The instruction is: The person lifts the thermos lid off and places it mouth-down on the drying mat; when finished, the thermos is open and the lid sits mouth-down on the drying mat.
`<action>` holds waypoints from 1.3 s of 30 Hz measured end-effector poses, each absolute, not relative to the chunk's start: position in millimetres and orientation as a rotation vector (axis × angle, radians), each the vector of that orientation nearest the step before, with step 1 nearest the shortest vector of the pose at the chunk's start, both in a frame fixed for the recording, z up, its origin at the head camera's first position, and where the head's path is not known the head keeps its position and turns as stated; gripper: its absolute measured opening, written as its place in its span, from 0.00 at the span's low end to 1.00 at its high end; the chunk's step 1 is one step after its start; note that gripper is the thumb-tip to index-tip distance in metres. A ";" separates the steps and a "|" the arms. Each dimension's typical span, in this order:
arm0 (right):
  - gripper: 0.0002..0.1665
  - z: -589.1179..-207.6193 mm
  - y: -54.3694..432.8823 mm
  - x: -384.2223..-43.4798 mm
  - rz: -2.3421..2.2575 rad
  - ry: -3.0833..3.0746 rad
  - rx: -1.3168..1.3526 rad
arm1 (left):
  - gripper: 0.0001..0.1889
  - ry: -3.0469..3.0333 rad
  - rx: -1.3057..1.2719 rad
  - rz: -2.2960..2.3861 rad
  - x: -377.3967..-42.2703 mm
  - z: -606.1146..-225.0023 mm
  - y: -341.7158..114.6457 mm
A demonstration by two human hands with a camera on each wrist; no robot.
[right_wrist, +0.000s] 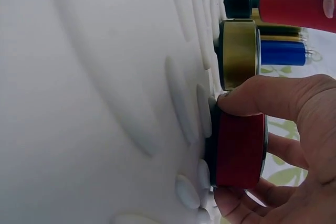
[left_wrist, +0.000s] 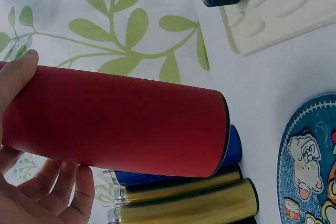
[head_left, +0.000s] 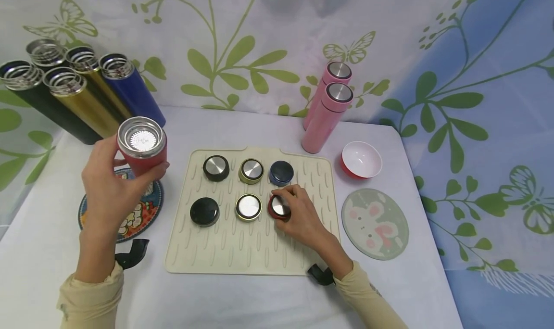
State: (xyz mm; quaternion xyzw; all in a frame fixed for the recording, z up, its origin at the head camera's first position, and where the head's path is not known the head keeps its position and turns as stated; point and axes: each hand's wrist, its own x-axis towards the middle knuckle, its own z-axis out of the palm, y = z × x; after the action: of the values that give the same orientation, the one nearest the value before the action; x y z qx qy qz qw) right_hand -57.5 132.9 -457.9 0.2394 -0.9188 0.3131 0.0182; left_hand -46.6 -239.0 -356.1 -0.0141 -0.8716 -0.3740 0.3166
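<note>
My left hand (head_left: 106, 180) grips a red thermos bottle (left_wrist: 121, 121) around its upper body. The bottle is upright and lidless, its steel mouth (head_left: 142, 137) showing a perforated strainer, and it is held up over a round patterned mat (head_left: 130, 225). On the cream drying mat (head_left: 225, 257), my right hand (head_left: 303, 216) pinches a red lid (right_wrist: 240, 150) between thumb and fingers at its sides. The lid sits at the mat's right part, its steel top partly covered by the fingers. Beside it are a gold lid (head_left: 248, 207) and a blue lid (head_left: 281, 172).
More lids stand on the drying mat: a black lid (head_left: 205, 211), a steel-topped dark lid (head_left: 216, 168) and another gold lid (head_left: 251, 170). Several open bottles (head_left: 93, 98) cluster back left. Two lidded pink bottles (head_left: 322, 127), a bowl (head_left: 361, 160) and a rabbit coaster (head_left: 374, 224) are right.
</note>
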 end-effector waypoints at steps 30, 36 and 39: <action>0.38 -445.3 205.6 -11.0 0.809 -2.938 0.461 | 0.33 -2.147 0.517 -1.110 -118.2 -368.1 -280.7; 0.34 -449.6 210.2 -4.1 0.741 -2.934 0.497 | 0.35 -2.139 0.612 -1.157 -134.8 -378.1 -293.5; 0.31 -450.8 210.5 -2.5 0.703 -2.936 0.526 | 0.37 -2.143 0.628 -1.193 -140.0 -381.2 -295.7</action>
State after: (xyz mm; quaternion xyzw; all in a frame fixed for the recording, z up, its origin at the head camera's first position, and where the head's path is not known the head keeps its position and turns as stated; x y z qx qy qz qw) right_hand -2.5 210.5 -450.8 0.1717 -0.9574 0.2291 0.0387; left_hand -140.0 -295.7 -381.2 0.2365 -0.8075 -0.4493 0.3001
